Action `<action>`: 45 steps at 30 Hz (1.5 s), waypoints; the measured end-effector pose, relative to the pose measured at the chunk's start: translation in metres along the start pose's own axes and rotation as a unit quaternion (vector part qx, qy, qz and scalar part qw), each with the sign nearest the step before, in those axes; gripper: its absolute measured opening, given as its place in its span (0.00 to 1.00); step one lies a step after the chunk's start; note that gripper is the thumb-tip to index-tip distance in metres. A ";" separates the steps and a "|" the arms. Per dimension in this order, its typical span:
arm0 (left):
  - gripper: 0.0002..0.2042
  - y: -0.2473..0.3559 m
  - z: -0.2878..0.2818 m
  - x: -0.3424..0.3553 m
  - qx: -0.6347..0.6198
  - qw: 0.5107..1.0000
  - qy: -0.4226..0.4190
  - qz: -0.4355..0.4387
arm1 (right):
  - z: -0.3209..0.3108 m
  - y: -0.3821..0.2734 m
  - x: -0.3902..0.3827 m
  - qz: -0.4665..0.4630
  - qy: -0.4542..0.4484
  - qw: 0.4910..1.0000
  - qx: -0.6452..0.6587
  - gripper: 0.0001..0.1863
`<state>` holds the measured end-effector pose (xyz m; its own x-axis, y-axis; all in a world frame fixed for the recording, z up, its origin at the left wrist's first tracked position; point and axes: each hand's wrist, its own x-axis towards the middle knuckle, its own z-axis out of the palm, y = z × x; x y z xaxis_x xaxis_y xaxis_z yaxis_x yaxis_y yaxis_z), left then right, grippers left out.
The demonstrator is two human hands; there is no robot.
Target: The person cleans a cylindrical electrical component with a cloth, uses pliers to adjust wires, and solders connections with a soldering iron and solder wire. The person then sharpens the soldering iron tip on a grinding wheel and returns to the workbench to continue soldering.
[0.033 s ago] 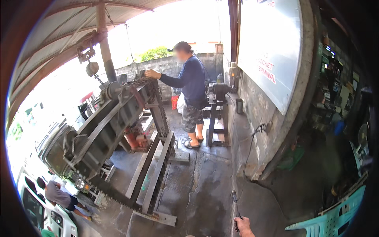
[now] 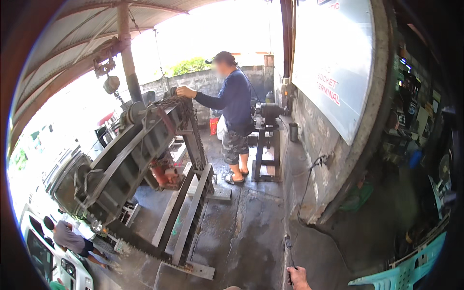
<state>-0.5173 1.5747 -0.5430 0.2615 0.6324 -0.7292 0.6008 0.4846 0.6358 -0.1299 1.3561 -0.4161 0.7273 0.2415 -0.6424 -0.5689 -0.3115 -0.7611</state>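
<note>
Where the right hand (image 2: 299, 279) sits: at the lower edge of the view, right of center, above the concrete floor (image 2: 237, 251).
Fingers of the right hand: curled closed around the near end of a thin dark tool (image 2: 289, 244); its exact kind cannot be told.
Tool position: pointing away from the wearer, thicker gray end foremost, near a long floor edge (image 2: 285, 208). Whether that end touches the floor cannot be told.
Left hand: outside the view; how far its fingers are open cannot be told.
Black cord (image 2: 299, 212): drops from the block wall (image 2: 309, 113), then runs along the floor to the right of the tool.
Steel frame (image 2: 130, 154): large, left of center; a chain (image 2: 195, 123) hangs at its upper end, and a red part (image 2: 163, 175) sits below.
Co-worker (image 2: 237, 104): standing, dark blue top, one arm outstretched to the upper end of the steel frame.
Machine on stand (image 2: 267, 114): behind the co-worker, beside the block wall.
Plastic chair (image 2: 396, 276): teal, lower right, partly cut off.
Second person (image 2: 70, 235): leaning, near a white vehicle (image 2: 83, 276).
</note>
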 end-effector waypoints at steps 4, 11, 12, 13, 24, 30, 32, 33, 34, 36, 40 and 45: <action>0.10 -0.001 0.009 0.087 0.284 0.944 -0.040 0.161 | 0.020 -0.079 0.065 -0.022 0.008 1.000 -0.005 0.13; 0.05 0.183 0.049 0.262 0.075 0.977 -0.072 0.188 | 0.076 -0.192 0.210 -0.001 0.037 0.993 0.108 0.09; 0.06 0.233 0.060 0.291 0.006 0.981 -0.113 0.155 | 0.082 -0.206 0.227 -0.001 0.046 0.992 0.116 0.09; 0.07 0.279 0.076 0.312 -0.066 0.979 -0.154 0.116 | 0.084 -0.222 0.243 -0.001 0.056 0.991 0.121 0.10; 0.14 0.742 0.318 0.494 0.100 0.860 0.005 0.500 | 0.148 -0.399 0.407 -0.004 0.107 0.979 0.175 0.13; 0.16 0.750 0.412 0.571 0.205 0.893 -0.036 0.400 | 0.147 -0.495 0.539 0.048 -0.009 0.995 0.084 0.15; 0.15 0.754 0.422 0.592 0.215 0.899 -0.042 0.378 | 0.148 -0.524 0.581 0.043 0.003 0.997 0.061 0.15; 0.14 0.757 0.424 0.599 0.199 0.908 -0.031 0.368 | 0.149 -0.536 0.599 0.043 0.009 0.998 0.048 0.15; 0.14 0.762 0.425 0.604 0.184 0.916 -0.022 0.356 | 0.149 -0.547 0.614 0.039 -0.001 0.998 0.040 0.15; 0.14 0.783 0.431 0.617 0.157 0.957 0.010 0.244 | 0.148 -0.569 0.645 0.028 -0.016 0.999 0.025 0.15; 0.15 0.838 0.447 0.646 0.163 0.949 -0.020 0.268 | 0.160 -0.591 0.698 0.012 -0.010 1.000 0.017 0.16; 0.15 0.897 0.474 0.662 0.191 0.892 -0.089 0.401 | 0.181 -0.615 0.727 0.000 0.017 1.000 0.019 0.14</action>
<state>0.5535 2.1416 -0.5755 0.8179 0.5605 -0.1299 0.3718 -0.3427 0.8627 0.6795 1.8893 -0.4309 0.7398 0.2106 -0.6391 -0.5820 -0.2765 -0.7648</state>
